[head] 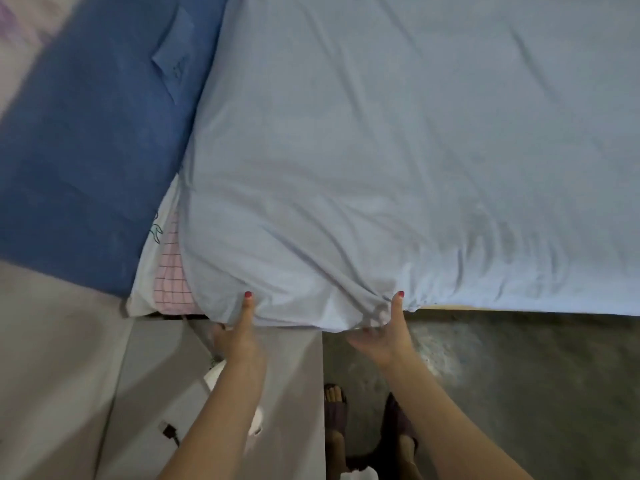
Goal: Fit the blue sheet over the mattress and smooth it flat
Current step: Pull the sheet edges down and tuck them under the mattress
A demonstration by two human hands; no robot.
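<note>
The light blue sheet [398, 150] covers most of the mattress and is creased near the front edge. A pink checked mattress corner [169, 271] shows bare at the left. My left hand [237, 332] grips the sheet's hem near that corner, thumb on top and fingers tucked under the cloth. My right hand [384, 336] grips the bunched hem a little to the right in the same way. The fabric between my hands hangs over the bed's edge.
A dark blue cloth [86, 150] lies against the bed on the left. A grey cabinet top [145, 382] with a black plug and cable [169, 432] stands below my left arm. My sandalled feet [367, 420] stand on the concrete floor [519, 375].
</note>
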